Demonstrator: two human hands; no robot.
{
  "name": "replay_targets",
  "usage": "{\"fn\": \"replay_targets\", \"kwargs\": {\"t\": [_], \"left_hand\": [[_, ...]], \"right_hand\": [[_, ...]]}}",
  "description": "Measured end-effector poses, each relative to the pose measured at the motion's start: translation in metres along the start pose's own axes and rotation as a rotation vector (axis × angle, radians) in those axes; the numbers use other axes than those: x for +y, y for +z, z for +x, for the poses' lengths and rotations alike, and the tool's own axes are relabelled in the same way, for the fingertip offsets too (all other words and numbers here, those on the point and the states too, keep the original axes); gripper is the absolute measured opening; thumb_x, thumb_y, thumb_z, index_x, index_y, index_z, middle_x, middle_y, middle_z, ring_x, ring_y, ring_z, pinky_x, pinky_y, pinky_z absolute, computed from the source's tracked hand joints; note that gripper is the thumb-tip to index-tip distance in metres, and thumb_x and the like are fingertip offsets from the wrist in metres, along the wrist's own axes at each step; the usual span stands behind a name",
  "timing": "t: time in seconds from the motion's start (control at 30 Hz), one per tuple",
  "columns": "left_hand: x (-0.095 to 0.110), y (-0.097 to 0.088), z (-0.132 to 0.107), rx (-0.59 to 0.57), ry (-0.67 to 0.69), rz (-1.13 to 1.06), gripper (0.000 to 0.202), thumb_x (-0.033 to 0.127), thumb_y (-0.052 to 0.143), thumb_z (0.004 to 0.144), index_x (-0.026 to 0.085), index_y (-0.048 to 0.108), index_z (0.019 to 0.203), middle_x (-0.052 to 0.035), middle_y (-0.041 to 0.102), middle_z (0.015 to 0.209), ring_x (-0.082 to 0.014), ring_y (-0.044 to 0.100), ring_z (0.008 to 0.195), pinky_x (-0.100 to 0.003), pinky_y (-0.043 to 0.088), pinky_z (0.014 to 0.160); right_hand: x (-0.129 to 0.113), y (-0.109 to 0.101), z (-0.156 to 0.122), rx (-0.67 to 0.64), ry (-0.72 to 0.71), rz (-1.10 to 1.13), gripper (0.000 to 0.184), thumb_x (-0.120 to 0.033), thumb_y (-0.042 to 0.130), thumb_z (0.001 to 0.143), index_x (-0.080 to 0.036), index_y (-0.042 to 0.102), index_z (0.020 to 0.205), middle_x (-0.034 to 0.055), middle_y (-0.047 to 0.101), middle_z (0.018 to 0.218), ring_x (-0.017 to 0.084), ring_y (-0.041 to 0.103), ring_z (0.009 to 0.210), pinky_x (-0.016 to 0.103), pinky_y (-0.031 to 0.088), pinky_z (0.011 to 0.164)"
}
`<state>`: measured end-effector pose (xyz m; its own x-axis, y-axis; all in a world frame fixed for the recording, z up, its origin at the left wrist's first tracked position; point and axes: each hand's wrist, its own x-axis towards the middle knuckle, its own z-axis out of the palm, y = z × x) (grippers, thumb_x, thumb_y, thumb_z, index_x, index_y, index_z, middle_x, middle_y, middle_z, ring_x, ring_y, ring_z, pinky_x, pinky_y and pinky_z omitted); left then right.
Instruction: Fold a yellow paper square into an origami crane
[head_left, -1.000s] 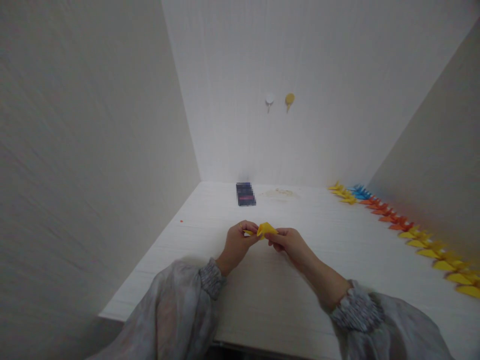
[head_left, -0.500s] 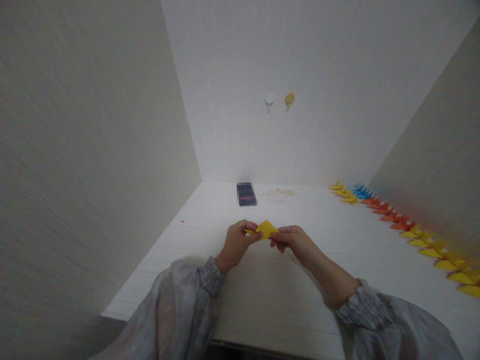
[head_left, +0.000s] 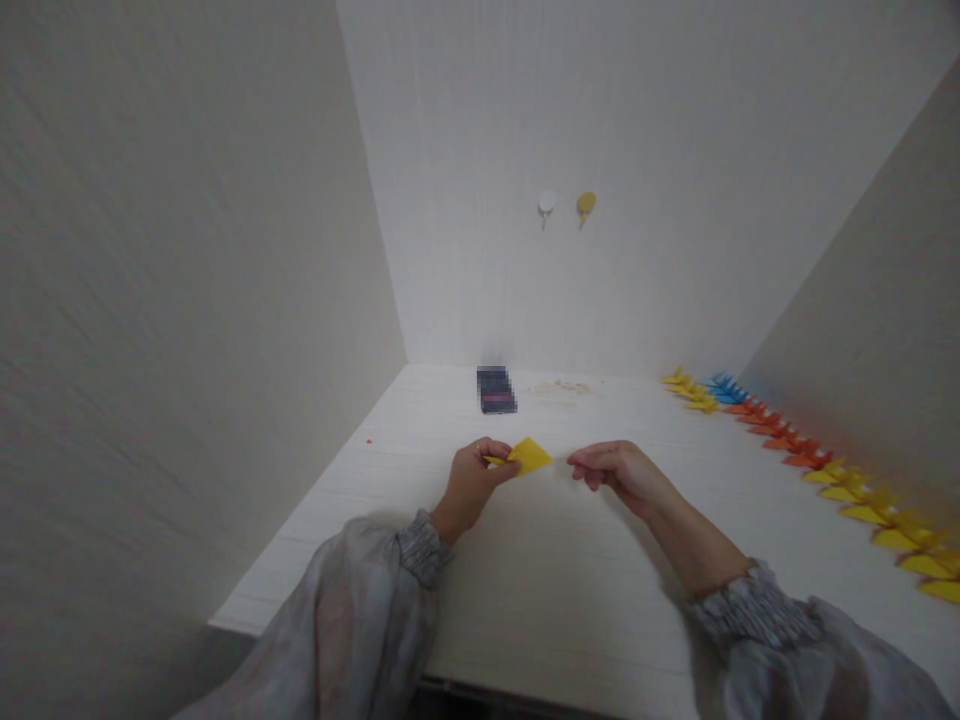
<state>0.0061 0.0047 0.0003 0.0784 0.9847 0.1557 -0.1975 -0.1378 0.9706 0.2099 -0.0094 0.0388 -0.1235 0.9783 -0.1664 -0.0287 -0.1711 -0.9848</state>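
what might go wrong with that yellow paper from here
The yellow paper is held by the left hand alone, so it might slip or twist. The right hand is clear of it, so a loose fold could open. If that arm swings outward, it might knock the row of folded paper birds.

Left hand (head_left: 471, 482) pinches folded yellow paper (head_left: 532, 457); right hand (head_left: 619, 473) near, apart

Paper (head_left: 532, 456) is in the left hand (head_left: 472, 482); birds (head_left: 808, 458) line the table's (head_left: 570, 600) right, hooks (head_left: 586, 203) on the wall (head_left: 480, 200) behind.
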Motion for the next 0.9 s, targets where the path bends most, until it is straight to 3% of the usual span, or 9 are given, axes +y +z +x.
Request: {"fn": "replay_targets", "kwargs": {"t": [0.13,0.3,0.43,0.6,0.9], "left_hand": [[0.0,-0.002,0.003,0.037,-0.004,-0.015,0.024,0.023,0.072,0.048,0.013,0.057,0.064,-0.0023,0.058,0.076,-0.0117,0.054,0.068,-0.025,0.043,0.064],[-0.003,-0.001,0.001,0.046,0.066,0.015,0.022,0.026,0.071,0.052,0.013,0.058,0.064,-0.0016,0.059,0.075,-0.0119,0.055,0.069,-0.026,0.043,0.067],[-0.006,-0.001,-0.001,0.036,0.051,0.02,0.023,0.027,0.07,0.053,0.013,0.057,0.064,-0.0018,0.059,0.073,-0.0119,0.055,0.067,-0.025,0.043,0.064],[-0.006,-0.001,-0.004,-0.046,-0.028,-0.032,0.026,0.028,0.071,0.053,0.013,0.055,0.066,-0.0009,0.06,0.067,-0.0107,0.055,0.06,-0.024,0.042,0.059],[-0.001,0.001,-0.006,-0.075,-0.074,-0.065,0.026,0.025,0.072,0.052,0.013,0.052,0.063,0.0006,0.06,0.063,-0.0098,0.054,0.057,-0.023,0.041,0.057]], "right_hand": [[-0.001,-0.007,0.0,0.012,-0.023,0.038,0.015,-0.025,0.067,0.057,-0.011,0.067,0.062,0.0034,0.062,0.053,0.007,0.046,0.041,0.021,0.034,0.042],[0.019,0.036,0.0,-0.061,-0.046,0.021,0.02,-0.032,0.065,0.061,-0.012,0.064,0.061,0.0013,0.059,0.055,0.004,0.039,0.04,0.02,0.026,0.04],[0.031,0.061,0.001,-0.016,-0.11,-0.012,0.018,-0.029,0.063,0.062,-0.013,0.06,0.056,-0.0031,0.051,0.046,0.004,0.035,0.039,0.02,0.023,0.041],[0.031,0.063,-0.001,0.056,-0.139,-0.091,0.018,-0.027,0.059,0.064,-0.013,0.057,0.051,-0.0049,0.045,0.04,0.005,0.032,0.038,0.021,0.021,0.041],[0.027,0.064,-0.004,0.039,-0.116,-0.017,0.018,-0.026,0.06,0.062,-0.014,0.055,0.05,-0.0036,0.049,0.043,0.006,0.036,0.037,0.021,0.023,0.04]]}}
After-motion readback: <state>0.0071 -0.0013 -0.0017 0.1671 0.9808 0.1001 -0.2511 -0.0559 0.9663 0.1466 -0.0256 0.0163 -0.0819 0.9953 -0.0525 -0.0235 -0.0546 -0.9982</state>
